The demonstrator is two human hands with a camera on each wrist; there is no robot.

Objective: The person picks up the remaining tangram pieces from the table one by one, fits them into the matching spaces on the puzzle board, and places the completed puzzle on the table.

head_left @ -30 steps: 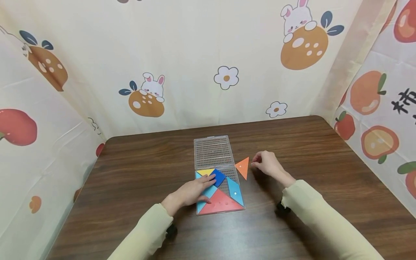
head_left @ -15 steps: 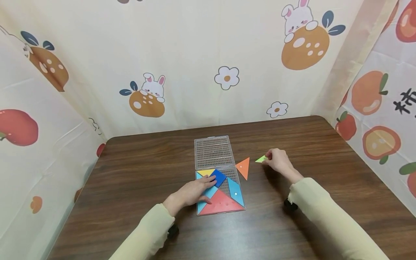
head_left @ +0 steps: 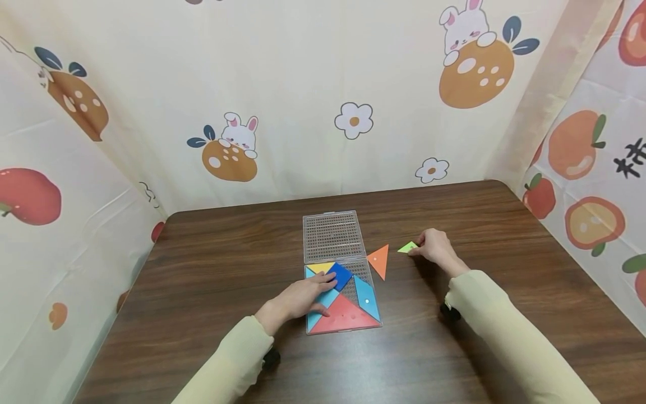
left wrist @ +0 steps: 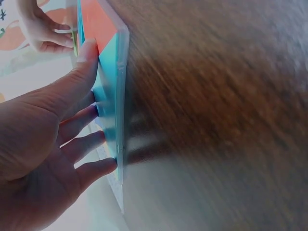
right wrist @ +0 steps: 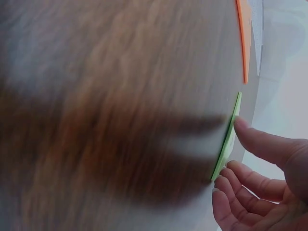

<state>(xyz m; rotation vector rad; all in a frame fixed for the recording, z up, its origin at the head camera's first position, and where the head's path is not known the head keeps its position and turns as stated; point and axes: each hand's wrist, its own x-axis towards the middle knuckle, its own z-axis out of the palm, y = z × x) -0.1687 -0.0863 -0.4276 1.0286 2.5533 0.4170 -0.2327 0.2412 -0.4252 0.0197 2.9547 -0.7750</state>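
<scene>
Looks like a curtained-off table nook to me, kinda play-corner vibes. Can't tell if it's inside a home, an office or a studio, cause fabric fills the view past the dark wood-grain table. The far sheet is cream with cartoon bunnies hugging orange fruit, plus white flowers. Left sheet has more fruit, and so does the right one, next to a black Chinese character. You can see creases, so it's cloth, not painted wall. The clear case with flat coloured shapes gives it that play-corner feel.
</scene>
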